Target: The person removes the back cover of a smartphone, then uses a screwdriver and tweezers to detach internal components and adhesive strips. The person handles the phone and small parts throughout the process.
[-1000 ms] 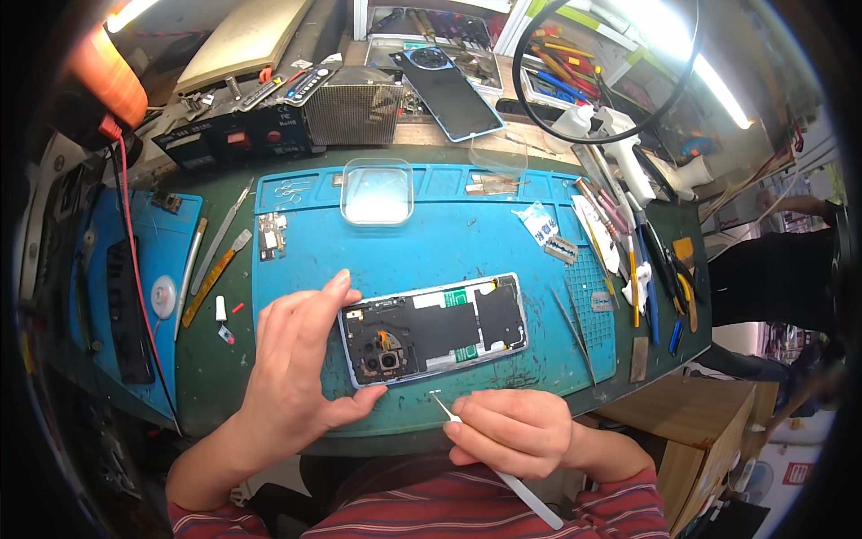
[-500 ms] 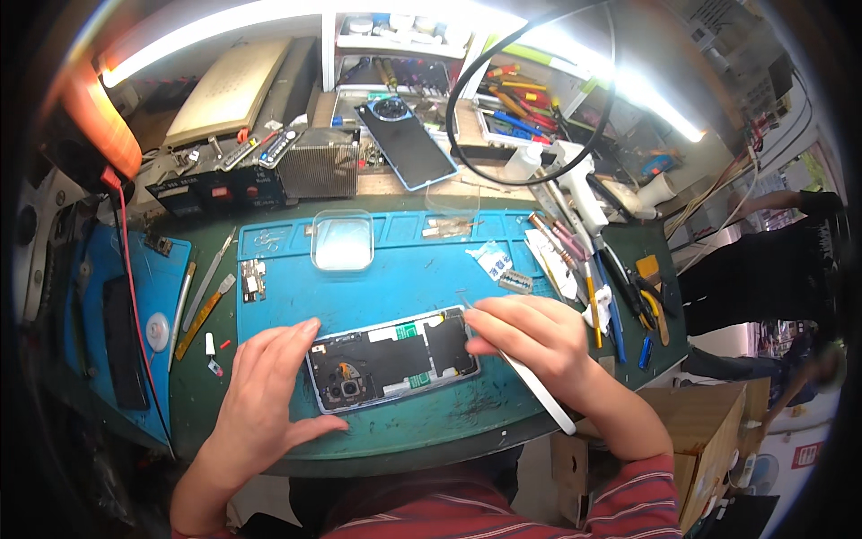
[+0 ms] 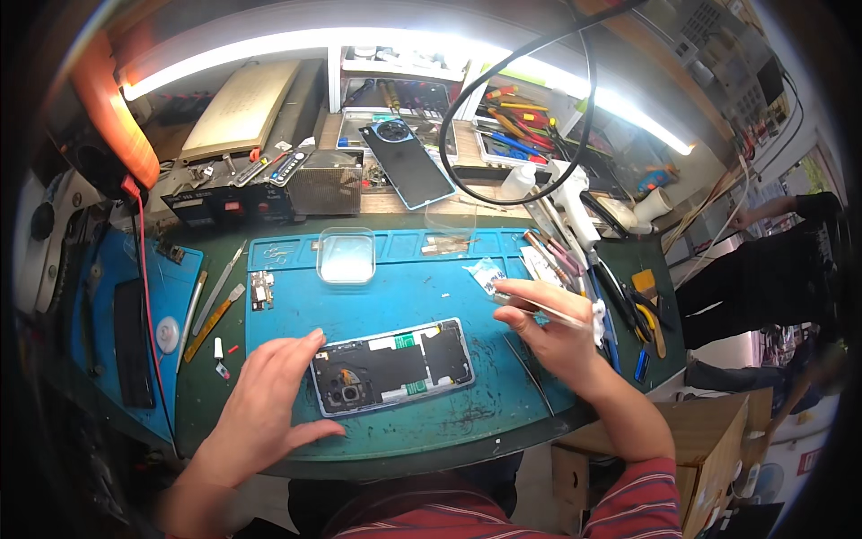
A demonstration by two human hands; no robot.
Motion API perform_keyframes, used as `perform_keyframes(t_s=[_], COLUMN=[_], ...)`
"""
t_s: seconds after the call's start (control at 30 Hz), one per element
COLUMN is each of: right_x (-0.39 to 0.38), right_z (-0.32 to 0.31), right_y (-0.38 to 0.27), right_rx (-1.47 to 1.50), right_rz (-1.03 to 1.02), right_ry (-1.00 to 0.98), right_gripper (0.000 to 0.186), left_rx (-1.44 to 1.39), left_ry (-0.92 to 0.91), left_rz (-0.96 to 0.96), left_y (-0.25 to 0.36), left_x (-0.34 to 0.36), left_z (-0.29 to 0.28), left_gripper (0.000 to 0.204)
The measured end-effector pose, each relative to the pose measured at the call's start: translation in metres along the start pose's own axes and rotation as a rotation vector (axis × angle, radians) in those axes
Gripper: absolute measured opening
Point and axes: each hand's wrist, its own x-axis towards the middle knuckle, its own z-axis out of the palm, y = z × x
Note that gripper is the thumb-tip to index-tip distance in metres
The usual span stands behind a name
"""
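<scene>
Bare blue mat point(image 3: 395, 301) lay between the opened phone point(image 3: 392, 366) and the clear tray point(image 3: 347, 257). Tools point(image 3: 575, 260) crowded the mat's right edge; a tweezer and spatula point(image 3: 211, 305) lined its left.

I work in an electronics repair workshop: my bench point(image 3: 269, 449) carries a blue repair mat point(image 3: 404, 287), an opened phone point(image 3: 392, 366), hand tools point(image 3: 516, 135) and a strip light point(image 3: 359, 40).

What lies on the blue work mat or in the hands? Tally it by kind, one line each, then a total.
Opened phone with its back cover off, under the left hand: 1
Clear plastic lidded box: 1
Small green circuit part: 1
Metal tweezers, in the right hand: 1
Small clear plastic bag: 1
Total: 5
</scene>
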Motion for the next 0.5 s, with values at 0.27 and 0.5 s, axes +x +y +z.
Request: perform_keyframes(t_s=[0.27,0.5], right_x=[-0.038,-0.045], right_z=[-0.043,-0.046], right_y=[0.022,0.005], right_rx=[-0.68,-0.711], right_rz=[-0.238,-0.179], right_ry=[-0.041,-0.051], right_gripper=[0.046,0.047], left_rx=[0.142,0.124], left_ry=[0.025,0.1], left_rz=[0.149,0.196], left_y=[0.002,-0.018], left_x=[0.015,0.018], left_z=[-0.008,-0.007], left_gripper=[0.1,0.09])
